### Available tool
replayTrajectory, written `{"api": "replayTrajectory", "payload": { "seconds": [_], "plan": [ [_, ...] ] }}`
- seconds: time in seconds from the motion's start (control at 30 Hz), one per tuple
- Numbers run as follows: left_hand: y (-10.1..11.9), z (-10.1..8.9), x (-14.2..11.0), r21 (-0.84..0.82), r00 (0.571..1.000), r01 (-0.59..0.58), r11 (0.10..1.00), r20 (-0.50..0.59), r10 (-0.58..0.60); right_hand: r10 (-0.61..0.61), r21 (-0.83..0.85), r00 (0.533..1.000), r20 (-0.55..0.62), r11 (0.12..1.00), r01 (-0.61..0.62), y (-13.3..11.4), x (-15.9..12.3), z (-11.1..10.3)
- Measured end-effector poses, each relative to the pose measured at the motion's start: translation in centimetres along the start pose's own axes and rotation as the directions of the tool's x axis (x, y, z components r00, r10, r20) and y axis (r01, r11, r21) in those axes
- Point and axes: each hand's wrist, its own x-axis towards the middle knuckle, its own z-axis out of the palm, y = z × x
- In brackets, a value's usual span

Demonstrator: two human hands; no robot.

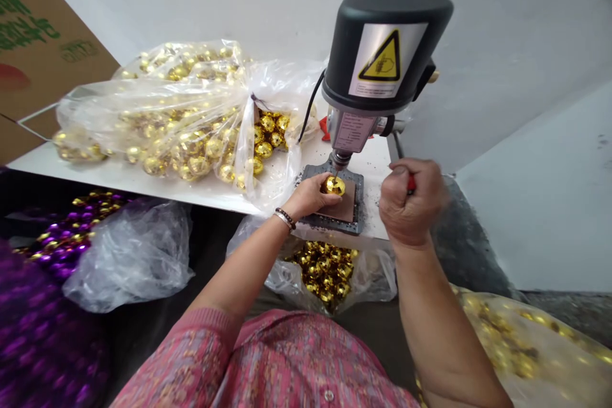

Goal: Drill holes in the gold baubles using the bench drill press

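A small drill press point(387, 44) with a dark head and a yellow warning label stands on the white table. My left hand point(313, 196) is closed around a shiny gold faceted ball point(335, 185), keeping it on the brown pad point(345, 207) over the press's metal base point(313, 224). The thin drill bit point(336, 173) reaches down to the ball's top; how deep it goes, I cannot tell. My right hand point(412, 204) grips the press's feed lever point(398, 145), its red knob point(411, 183) showing between the fingers.
Clear plastic bags of gold balls point(191, 150) cover the table's left side. Below the table's front edge an open bag holds gold balls point(327, 271). Another bag point(526, 344) lies at lower right. Purple balls point(62, 242) and a cardboard box point(43, 44) are at left. Dark shavings surround the base.
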Motion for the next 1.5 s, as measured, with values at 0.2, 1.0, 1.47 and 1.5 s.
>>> {"api": "replayTrajectory", "payload": {
  "seconds": [0.2,1.0,1.47,1.5],
  "plan": [
    [0.2,0.3,-0.2,-0.013,1.0,0.013,1.0,-0.016,-0.013,0.059,0.001,0.998,0.027,0.998,-0.06,-1.1,2.4,-0.9],
    [-2.4,-10.3,-2.3,0.526,0.903,0.253,0.812,-0.43,-0.003,0.316,0.08,0.942,0.114,0.942,-0.326,-2.1,9.9,-1.2],
    [-4.2,-12.4,-1.4,0.377,0.937,0.18,0.908,-0.348,-0.041,0.318,0.059,0.94,0.125,0.943,-0.327,-1.8,9.4,-0.8],
    [-3.9,-12.0,-1.9,0.229,0.946,0.094,0.969,-0.323,-0.016,0.32,0.063,0.939,0.124,0.942,-0.329,-1.9,9.4,-0.8]
  ]
}}
